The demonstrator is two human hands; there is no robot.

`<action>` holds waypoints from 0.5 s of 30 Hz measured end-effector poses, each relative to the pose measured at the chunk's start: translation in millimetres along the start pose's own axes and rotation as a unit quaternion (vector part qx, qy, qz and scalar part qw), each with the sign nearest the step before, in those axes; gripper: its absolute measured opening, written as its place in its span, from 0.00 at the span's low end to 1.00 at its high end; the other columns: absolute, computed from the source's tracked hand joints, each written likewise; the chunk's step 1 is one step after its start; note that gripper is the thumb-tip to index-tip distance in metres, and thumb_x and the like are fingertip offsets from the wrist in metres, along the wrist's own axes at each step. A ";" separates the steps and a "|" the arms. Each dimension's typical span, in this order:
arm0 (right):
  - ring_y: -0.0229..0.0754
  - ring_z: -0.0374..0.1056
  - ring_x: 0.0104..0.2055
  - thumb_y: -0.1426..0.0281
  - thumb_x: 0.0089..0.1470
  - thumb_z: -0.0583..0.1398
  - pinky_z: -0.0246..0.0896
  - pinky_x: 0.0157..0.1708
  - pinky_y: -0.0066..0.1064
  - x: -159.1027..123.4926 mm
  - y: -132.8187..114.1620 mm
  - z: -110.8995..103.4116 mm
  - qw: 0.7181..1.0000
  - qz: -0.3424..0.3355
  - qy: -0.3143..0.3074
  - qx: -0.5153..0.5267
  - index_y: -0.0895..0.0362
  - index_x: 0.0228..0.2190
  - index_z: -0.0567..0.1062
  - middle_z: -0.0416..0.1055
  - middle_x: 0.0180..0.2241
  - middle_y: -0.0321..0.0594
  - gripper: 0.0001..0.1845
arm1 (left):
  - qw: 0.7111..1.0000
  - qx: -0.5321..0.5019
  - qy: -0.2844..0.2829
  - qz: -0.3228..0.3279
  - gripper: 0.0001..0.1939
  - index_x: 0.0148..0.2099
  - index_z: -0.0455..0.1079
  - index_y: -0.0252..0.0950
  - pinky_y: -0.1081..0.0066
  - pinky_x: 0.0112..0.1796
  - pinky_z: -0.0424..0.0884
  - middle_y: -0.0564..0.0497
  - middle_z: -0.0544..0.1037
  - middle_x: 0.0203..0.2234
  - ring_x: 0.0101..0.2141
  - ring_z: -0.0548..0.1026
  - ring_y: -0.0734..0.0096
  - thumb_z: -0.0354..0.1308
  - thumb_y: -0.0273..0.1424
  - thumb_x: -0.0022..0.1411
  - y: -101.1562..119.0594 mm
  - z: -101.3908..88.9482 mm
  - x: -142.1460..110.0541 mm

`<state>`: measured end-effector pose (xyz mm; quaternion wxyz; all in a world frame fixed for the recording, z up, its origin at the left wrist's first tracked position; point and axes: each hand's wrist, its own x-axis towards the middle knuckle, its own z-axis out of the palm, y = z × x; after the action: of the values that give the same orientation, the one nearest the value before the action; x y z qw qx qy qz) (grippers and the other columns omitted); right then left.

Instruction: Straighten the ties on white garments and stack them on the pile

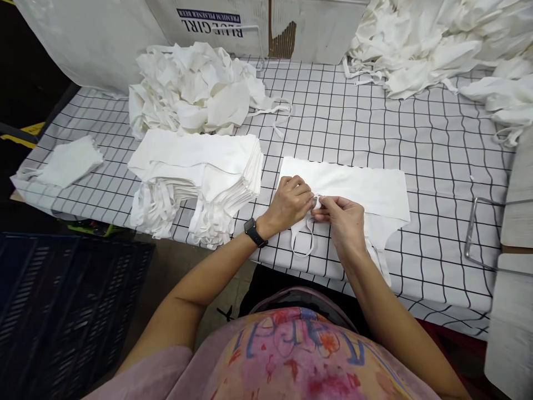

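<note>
Shirt [291, 350] faces table edge [441, 294], hands [290, 201] [347, 219] pinching white garment [375, 189]

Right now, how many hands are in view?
2: the left hand and the right hand, close together over the flat white garment. Some fingertips are hidden, but no other hand shows.

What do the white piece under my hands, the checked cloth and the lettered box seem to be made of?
White piece: soft matte fabric, perhaps knit, by its gentle creases. Checked cloth: smooth, pliable sheeting (wavy lines); fabric or vinyl, unclear. Box: probably corrugated cardboard, matte; its brown patch shows ridges.
</note>
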<state>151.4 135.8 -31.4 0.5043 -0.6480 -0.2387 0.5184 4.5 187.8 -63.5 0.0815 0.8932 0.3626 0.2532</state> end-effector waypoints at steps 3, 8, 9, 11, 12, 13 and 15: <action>0.38 0.76 0.24 0.69 0.50 0.68 0.77 0.30 0.26 0.3 -0.2 0.6 1.000 0.004 0.000 0.004 0.59 0.24 0.78 0.76 0.22 0.39 0.08 | 1.000 0.002 0.012 0.005 0.14 0.38 0.75 0.36 0.57 0.47 0.64 0.49 0.82 0.37 0.45 0.73 0.61 0.50 0.28 0.75 0.1 0.9 -0.5; 0.37 0.75 0.23 0.70 0.49 0.68 0.76 0.29 0.25 -1.2 -1.1 0.5 1.000 0.008 -0.004 0.003 0.59 0.24 0.78 0.76 0.21 0.38 0.07 | 0.999 -0.013 0.031 -0.005 0.11 0.38 0.75 0.35 0.58 0.46 0.65 0.50 0.82 0.35 0.43 0.73 0.63 0.53 0.27 0.73 -0.6 2.2 -1.0; 0.36 0.75 0.23 0.70 0.49 0.68 0.76 0.29 0.24 -1.6 -1.2 0.4 1.000 0.006 -0.002 0.003 0.60 0.24 0.78 0.76 0.21 0.38 0.07 | 0.999 -0.016 0.041 -0.002 0.11 0.38 0.75 0.35 0.59 0.45 0.65 0.50 0.82 0.35 0.42 0.73 0.63 0.54 0.27 0.73 -0.8 2.6 -1.0; 0.36 0.75 0.23 0.70 0.49 0.68 0.76 0.29 0.24 -2.2 -1.3 0.5 1.000 0.004 0.001 0.005 0.60 0.24 0.79 0.76 0.21 0.38 0.06 | 0.998 -0.016 0.060 0.007 0.10 0.37 0.74 0.35 0.60 0.44 0.65 0.51 0.82 0.34 0.42 0.73 0.64 0.55 0.27 0.72 -1.3 3.2 -1.1; 0.36 0.75 0.23 0.70 0.49 0.68 0.76 0.29 0.24 -2.2 -1.2 0.6 1.000 0.004 0.003 0.007 0.60 0.24 0.79 0.77 0.21 0.38 0.07 | 0.998 -0.015 0.065 0.011 0.10 0.36 0.74 0.35 0.60 0.44 0.65 0.51 0.82 0.33 0.41 0.73 0.64 0.55 0.27 0.72 -1.4 3.4 -1.2; 0.36 0.75 0.23 0.70 0.49 0.68 0.75 0.28 0.24 -2.2 -1.1 0.7 1.000 0.003 0.004 0.010 0.60 0.24 0.78 0.77 0.21 0.39 0.07 | 0.998 -0.013 0.066 0.014 0.10 0.36 0.74 0.35 0.60 0.44 0.65 0.51 0.81 0.33 0.41 0.73 0.64 0.55 0.26 0.72 -1.4 3.6 -1.2; 0.36 0.75 0.23 0.70 0.49 0.68 0.76 0.28 0.24 -1.8 -0.7 1.1 1.000 0.001 0.003 0.012 0.60 0.23 0.78 0.77 0.21 0.39 0.07 | 0.998 -0.007 0.066 0.020 0.10 0.36 0.74 0.35 0.59 0.44 0.65 0.51 0.81 0.33 0.41 0.73 0.64 0.55 0.26 0.72 -1.3 4.0 -1.5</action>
<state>150.0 135.0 -30.0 0.5123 -0.6437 -0.2304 0.5197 4.8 187.9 -67.9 0.0586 0.8809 0.3478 0.3156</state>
